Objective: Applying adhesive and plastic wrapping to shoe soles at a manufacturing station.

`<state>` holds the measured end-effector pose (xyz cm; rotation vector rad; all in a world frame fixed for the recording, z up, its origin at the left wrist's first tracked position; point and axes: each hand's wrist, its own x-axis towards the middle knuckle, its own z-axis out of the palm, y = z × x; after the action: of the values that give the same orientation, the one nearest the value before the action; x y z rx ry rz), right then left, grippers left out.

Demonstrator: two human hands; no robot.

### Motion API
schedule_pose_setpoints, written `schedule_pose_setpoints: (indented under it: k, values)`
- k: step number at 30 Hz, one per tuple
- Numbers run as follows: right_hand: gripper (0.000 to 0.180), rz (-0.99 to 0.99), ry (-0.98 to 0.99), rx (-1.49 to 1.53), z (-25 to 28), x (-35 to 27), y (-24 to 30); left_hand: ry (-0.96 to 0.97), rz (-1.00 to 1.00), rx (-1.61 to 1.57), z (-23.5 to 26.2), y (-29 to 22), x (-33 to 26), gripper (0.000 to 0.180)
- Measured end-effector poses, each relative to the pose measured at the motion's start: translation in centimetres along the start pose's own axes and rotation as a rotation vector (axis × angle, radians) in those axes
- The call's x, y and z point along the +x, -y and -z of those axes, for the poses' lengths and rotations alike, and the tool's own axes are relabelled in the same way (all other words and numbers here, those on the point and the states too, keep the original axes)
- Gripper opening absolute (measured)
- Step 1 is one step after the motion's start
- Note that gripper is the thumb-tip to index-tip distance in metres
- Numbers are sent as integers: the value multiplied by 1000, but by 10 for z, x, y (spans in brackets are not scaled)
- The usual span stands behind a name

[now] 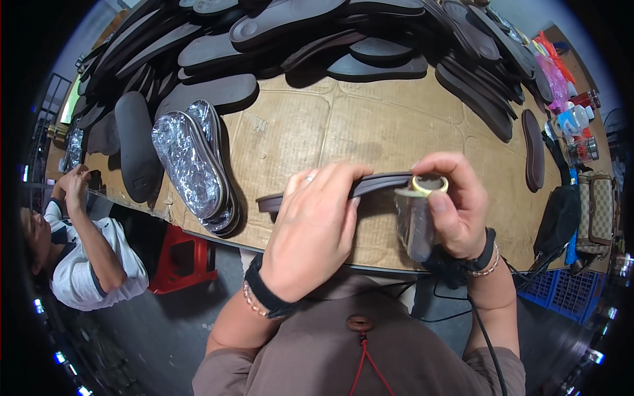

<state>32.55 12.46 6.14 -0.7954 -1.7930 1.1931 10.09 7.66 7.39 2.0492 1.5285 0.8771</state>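
Note:
A dark brown shoe sole [382, 185] is held on edge above the near side of the table. My left hand [316, 221] is closed round its left and middle part, fingers over the far side and thumb on the near side. In my right hand [464, 201], at the sole's right end, is a roll of clear film [415, 228] on a pale yellow core. The thumb and fingers grip the core's rim, and the film hangs downward next to the sole. Whether film sticks to the sole I cannot tell. To the left lie film-wrapped soles [188, 165], shiny and stacked.
Cardboard [290, 122] covers the table. Piles of brown soles [284, 26] line its far side, and one sole [532, 150] lies at the right. Bottles [573, 122] and a checked bag [594, 214] are farther right. At left sits a person [99, 264] near a red stool [181, 261].

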Motion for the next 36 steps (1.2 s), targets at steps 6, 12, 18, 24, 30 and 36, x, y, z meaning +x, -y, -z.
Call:
schedule_pose_setpoints:
  k: [6, 12, 18, 24, 30, 36]
  values:
    - [34, 78, 112, -110, -2, 0, 0, -13, -6, -12, -2, 1, -12, 34]
    - [33, 38, 18, -31, -11, -1, 8, -94, -59, 62, -9, 4, -17, 40]
    - [30, 48, 61, -168, -11, -1, 13, -67, -33, -148, 1, 1, -16, 37]
    - [30, 29, 49, -170, -17, -8, 12, -68, -102, -289, 0, 3, -12, 23]
    - [30, -42, -20, -151, -19, -15, 18, -98, -57, -366, -8, 4, -12, 9]
    - [35, -12, -210, -373, -22, -26, 21, -154, -31, -316, -15, 0, -14, 9]
